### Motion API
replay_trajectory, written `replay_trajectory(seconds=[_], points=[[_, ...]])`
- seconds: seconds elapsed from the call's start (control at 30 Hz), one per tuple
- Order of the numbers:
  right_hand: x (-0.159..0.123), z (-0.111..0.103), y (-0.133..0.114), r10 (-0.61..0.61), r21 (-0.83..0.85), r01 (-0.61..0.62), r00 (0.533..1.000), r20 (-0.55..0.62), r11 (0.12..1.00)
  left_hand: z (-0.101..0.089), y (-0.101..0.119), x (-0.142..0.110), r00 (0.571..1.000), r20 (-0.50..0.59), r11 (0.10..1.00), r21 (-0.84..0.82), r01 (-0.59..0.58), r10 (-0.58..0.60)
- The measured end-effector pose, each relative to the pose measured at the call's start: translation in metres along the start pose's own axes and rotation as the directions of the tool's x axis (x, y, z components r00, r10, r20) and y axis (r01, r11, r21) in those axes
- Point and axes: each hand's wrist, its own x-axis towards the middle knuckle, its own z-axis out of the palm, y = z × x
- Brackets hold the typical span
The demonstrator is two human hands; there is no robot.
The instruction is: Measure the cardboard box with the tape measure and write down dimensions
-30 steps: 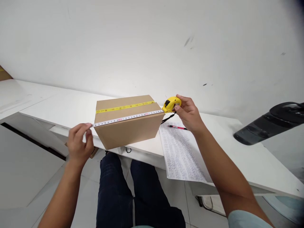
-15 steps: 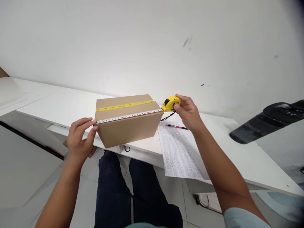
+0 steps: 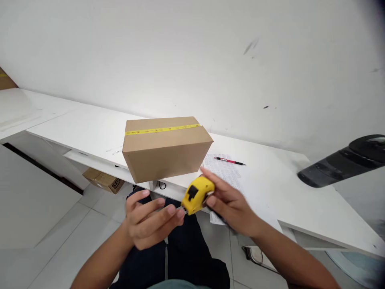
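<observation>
A yellow tape measure [image 3: 198,194] hangs in front of the box, over my lap. My right hand [image 3: 230,204] is closed round its case, thumb on the near side. At the mouth of the case only a short bit of the blade [image 3: 182,209] shows, pinched at my left hand's [image 3: 153,218] fingertips, with the other fingers loosely curled. The closed brown cardboard box [image 3: 168,156] stands on the white desk [image 3: 93,120], at its front edge, and has a strip of yellow tape [image 3: 162,129] along its top. Neither hand touches the box.
Handwritten paper [image 3: 224,168] lies right of the box, with a red and black pen [image 3: 230,161] on it. A dark bottle [image 3: 339,160] stands farther right. Another carton [image 3: 104,180] sits below the desk at left. A white wall [image 3: 180,60] rises behind.
The blade, stretched along the box's top edge before, is now almost wholly back in the case. Both hands have come off the box and together, lower and nearer to me.
</observation>
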Motion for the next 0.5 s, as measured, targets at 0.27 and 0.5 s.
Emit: replay_trajectory(seconds=[0.27, 0.5], points=[[0.024, -0.014, 0.008, -0.074, 0.039, 0.075, 0.997, -0.011, 0.996, 0.018, 0.0, -0.066, 0.818, -0.093, 0.82, 0.03, 0.572, -0.567], [0.083, -0.095, 0.006, 0.138, -0.21, -0.11, 0.983, 0.122, 0.972, 0.039, -0.013, -0.131, 0.052, 0.289, -0.012, -0.213, 0.977, -0.956]])
